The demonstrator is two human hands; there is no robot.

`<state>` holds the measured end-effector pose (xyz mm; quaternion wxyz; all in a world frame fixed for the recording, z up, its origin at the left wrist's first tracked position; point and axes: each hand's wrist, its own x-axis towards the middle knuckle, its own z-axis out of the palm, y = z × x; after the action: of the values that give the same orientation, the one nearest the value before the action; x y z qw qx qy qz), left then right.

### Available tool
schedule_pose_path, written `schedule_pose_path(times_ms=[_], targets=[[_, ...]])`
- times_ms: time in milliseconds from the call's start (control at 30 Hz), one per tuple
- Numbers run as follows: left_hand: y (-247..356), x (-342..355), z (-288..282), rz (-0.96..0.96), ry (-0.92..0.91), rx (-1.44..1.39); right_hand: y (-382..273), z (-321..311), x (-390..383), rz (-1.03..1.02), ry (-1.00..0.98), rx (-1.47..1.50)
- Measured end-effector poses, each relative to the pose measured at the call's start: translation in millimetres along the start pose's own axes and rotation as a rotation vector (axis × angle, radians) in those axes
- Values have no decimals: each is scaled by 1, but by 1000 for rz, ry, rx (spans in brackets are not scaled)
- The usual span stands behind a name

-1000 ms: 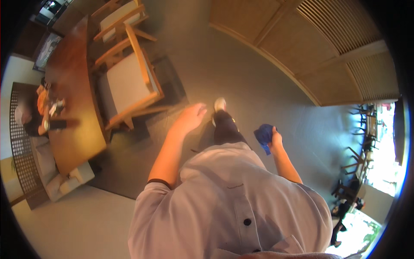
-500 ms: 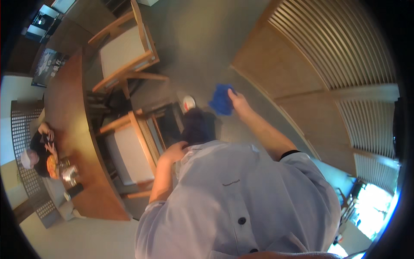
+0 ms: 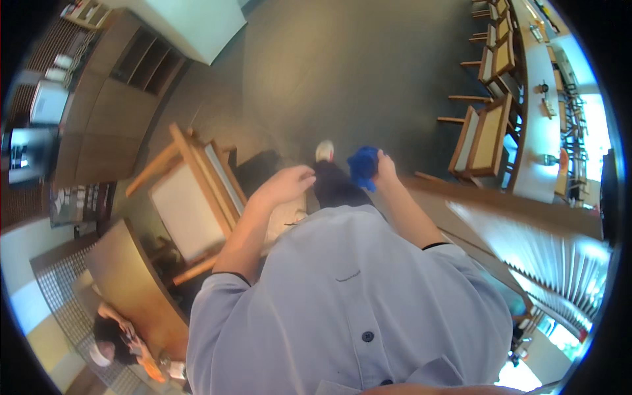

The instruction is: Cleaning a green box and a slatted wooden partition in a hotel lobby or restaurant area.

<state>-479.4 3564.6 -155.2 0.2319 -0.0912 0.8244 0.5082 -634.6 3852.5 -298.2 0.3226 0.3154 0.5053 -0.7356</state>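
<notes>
My right hand [image 3: 387,170] is closed round a crumpled blue cloth [image 3: 361,166], which hangs in front of me above the floor. My left hand [image 3: 288,184] is held out at waist height with its fingers loosely bent, and nothing shows in it. Left of that hand stands a wooden chair [image 3: 187,209] with a pale seat. Between my hands, one white shoe [image 3: 325,151] shows below a dark trouser leg.
A brown table [image 3: 135,280] lies left, with a seated person [image 3: 108,336] in a light cap beyond it. Further off are a wooden cabinet [image 3: 122,122] and a white block [image 3: 197,26]. Several chairs [image 3: 485,135] line a long pale table [image 3: 536,99] at right, near a slatted partition [image 3: 526,240].
I have moved on and turned right; the chairs and long table at right have come into view. My left hand has come forward from my side. The blue cloth stays in my right hand.
</notes>
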Motion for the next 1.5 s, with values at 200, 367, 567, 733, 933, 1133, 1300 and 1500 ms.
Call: schedule_pose_path(times_ms=[200, 367, 567, 733, 933, 1133, 1300, 1500], targets=[[7, 261, -180, -17, 180, 259, -155, 136, 161, -9, 44, -88], [-19, 420, -305, -388, -175, 460, -367, 297, 268, 24, -93, -308], [12, 667, -494, -465, -50, 273, -622, 486, 466, -168, -283, -274], [45, 967, -642, -434, -327, 584, -794, 535, 690, -28, -142, -6], [343, 1342, -845, 72, -36, 371, -1034, 555, 847, -134, 203, 230], [488, 1674, -958, 259, 116, 265, -1290, 588, 1046, -231, 285, 186], [483, 1891, -1008, -139, -90, 505, -1523, 663, 1234, -80, 31, -25], [509, 2094, -1070, -377, -178, 326, -1832, 809, 1423, -221, -198, -203]])
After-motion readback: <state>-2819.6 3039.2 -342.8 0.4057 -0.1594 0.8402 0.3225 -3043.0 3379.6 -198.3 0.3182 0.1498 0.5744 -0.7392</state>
